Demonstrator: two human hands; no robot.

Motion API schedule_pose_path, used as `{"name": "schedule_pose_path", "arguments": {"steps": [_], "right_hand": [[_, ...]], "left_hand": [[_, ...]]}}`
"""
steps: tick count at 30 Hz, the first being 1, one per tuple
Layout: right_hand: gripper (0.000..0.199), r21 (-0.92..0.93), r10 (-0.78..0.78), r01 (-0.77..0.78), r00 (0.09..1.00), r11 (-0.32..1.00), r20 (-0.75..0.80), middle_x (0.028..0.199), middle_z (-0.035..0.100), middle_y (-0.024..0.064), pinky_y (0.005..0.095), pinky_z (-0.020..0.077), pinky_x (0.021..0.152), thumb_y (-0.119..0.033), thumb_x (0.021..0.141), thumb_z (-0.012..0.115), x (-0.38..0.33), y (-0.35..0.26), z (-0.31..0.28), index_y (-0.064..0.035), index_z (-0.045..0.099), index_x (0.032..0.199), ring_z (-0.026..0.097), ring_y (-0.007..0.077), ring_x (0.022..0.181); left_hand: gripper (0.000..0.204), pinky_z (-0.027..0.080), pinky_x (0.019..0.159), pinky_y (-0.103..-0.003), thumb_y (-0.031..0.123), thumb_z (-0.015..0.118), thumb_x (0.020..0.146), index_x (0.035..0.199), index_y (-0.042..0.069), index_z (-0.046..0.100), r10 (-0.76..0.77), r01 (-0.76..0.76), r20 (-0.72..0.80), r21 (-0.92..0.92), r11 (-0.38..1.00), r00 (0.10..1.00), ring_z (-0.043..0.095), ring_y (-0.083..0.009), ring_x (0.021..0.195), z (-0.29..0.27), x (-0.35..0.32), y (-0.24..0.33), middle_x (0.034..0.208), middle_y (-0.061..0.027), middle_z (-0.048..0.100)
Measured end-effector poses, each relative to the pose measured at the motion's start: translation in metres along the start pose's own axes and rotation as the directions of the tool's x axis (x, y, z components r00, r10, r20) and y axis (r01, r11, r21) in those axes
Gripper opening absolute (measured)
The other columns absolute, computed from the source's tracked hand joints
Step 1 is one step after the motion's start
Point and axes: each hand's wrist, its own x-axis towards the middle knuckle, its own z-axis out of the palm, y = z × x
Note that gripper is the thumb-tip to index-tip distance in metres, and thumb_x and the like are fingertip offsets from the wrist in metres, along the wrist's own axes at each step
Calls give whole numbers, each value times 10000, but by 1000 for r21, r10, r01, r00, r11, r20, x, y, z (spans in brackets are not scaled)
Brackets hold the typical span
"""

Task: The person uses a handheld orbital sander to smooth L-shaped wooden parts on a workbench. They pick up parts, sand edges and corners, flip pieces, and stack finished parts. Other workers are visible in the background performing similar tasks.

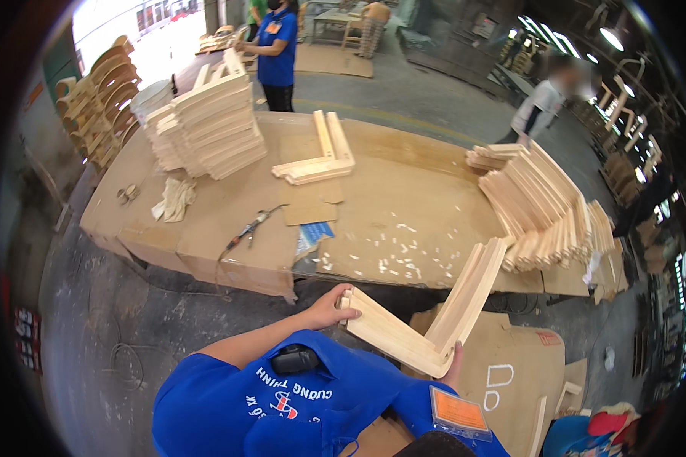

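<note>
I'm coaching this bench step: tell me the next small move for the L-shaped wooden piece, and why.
Probably carry the L-shaped wooden piece forward and lay it on the table. Both hands hold it off the table: the left hand grips one end, the right hand supports the corner from below. Similar pieces sit in a stack just beyond it, and bare tabletop lies ahead.

1. A short-sleeved blue shirt (229, 396) with white and red chest markings is worn.
2. A small black device (293, 358) is clipped near the collar.
3. An orange badge (457, 411) in a clear holder is worn.
</note>
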Motion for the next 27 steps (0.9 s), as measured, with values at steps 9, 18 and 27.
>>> {"name": "schedule_pose_path", "arguments": {"steps": [9, 18, 27], "right_hand": [[580, -138, 145, -107, 940, 985, 307, 1201, 571, 162, 407, 469, 936, -355, 866, 566, 103, 13, 173, -1, 433, 1306, 569, 298, 1088], [526, -257, 245, -86, 685, 963, 686, 1159, 590, 141, 357, 480, 917, -287, 860, 550, 220, 28, 388, 11, 444, 1281, 595, 242, 1048], [477, -290, 306, -108, 477, 951, 824, 1165, 598, 129, 356, 449, 942, -322, 879, 539, 241, 26, 663, -21, 491, 1246, 581, 233, 1063]], "left_hand": [[629, 410, 961, -340, 176, 637, 830, 1376, 70, 342, -61, -26, -269, -309, 951, 961, 490, -207, 1158, -149, -9, 16, 1265, -126, 494], [625, 457, 899, -341, 177, 648, 812, 1347, 41, 354, -36, -307, -664, -392, 868, 747, 518, -197, 1113, -231, -11, 47, 1189, -108, 526], [482, 485, 852, -368, 215, 567, 840, 1271, 42, 440, 84, -601, -899, -216, 769, 430, 577, -214, 1029, -383, 4, 121, 1128, -104, 574]]}}
